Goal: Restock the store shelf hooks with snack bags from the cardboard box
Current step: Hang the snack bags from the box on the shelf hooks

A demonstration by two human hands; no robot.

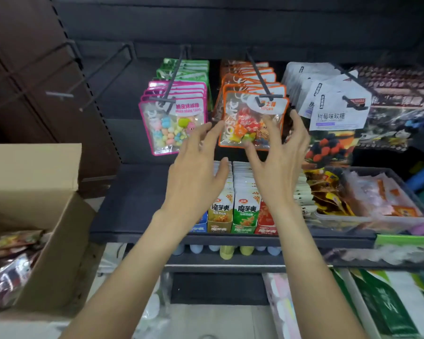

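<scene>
A dark store shelf unit (230,238) fills what I see, its back wall set with metal hooks, some bare on the left, the rest loaded. At my lower left stands the open cardboard box (47,204), with snack bags (8,267) lying inside it, well apart from my hands. On the shelf board below the hooks sit rows of small upright snack packs (233,211), and to their right a clear tub (377,216) of orange packets. From the hooks hang a pink-edged candy bag (171,128), a white-labelled bag (338,116) at right, and between them the orange-edged candy bag (252,123), front of its stack on its hook (262,81).

My right hand (279,167) is spread wide, fingers apart, with the fingertips against that orange-edged bag's lower front and right edge; it grips nothing. My left hand (196,177) is open too, fingers loosely fanned, the tips reaching the bag's left edge, just beside the pink-edged bag. Whether they actually touch it I cannot tell.
</scene>
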